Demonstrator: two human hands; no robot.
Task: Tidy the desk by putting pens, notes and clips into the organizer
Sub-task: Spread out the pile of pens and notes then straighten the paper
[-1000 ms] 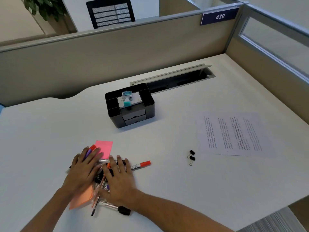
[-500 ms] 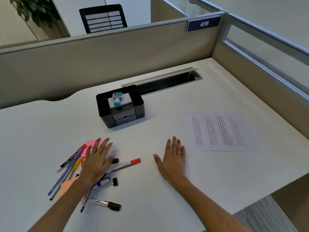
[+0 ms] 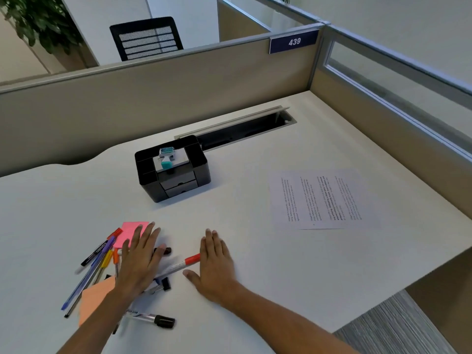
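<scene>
left hand [image 3: 139,261] flat, fingers straight, pressing the pen pile [image 3: 98,264]; right hand [image 3: 215,264] flat on desk [image 3: 255,251], touching red-capped marker [image 3: 180,264], gripping nothing | pens light, stiff, prone to roll: pinch mid-barrel; pink note [image 3: 129,232] flimsy: lift by an edge | organizer [image 3: 173,168] well behind, bare desk between; near desk edge close.

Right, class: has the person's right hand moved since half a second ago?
Yes. The right hand has slid left, away from the printed sheet, and now lies flat on the desk beside the cap of the red-capped marker.
</scene>
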